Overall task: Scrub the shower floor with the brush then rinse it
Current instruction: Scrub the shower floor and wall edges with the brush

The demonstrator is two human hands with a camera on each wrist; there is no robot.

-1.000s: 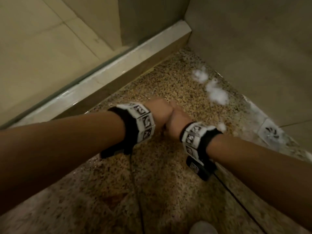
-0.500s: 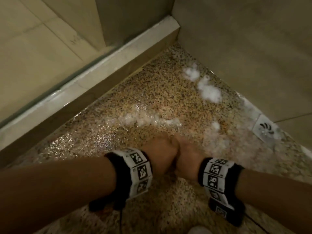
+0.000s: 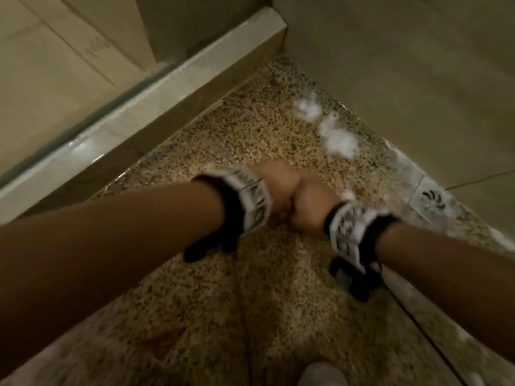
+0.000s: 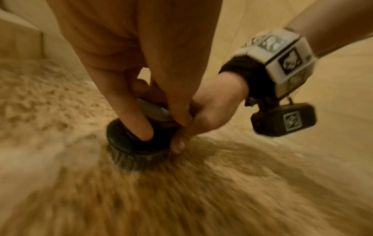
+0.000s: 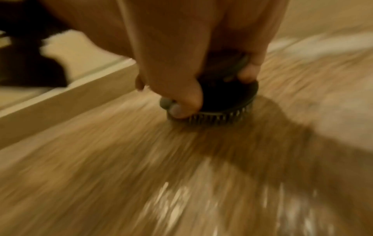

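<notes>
A round dark scrub brush [image 4: 139, 150] [image 5: 226, 105] stands bristles down on the speckled shower floor [image 3: 250, 129]. My left hand [image 3: 276, 188] [image 4: 153, 111] and right hand [image 3: 306, 207] [image 5: 181, 79] both grip its top, knuckles pressed together. In the head view the two hands hide the brush. White foam [image 3: 337, 137] lies on the floor beyond the hands, near the right wall. The wrist views are smeared by motion.
A pale raised curb [image 3: 139, 115] runs along the left of the floor. A tiled wall [image 3: 404, 79] closes the right side. A square metal drain [image 3: 433, 201] sits by that wall. A shoe tip [image 3: 320, 374] shows at the bottom edge.
Both hands, still gripping the brush, have pushed away from me across the floor again after a pull toward me half a second ago. The streak of foam seen then is now covered.
</notes>
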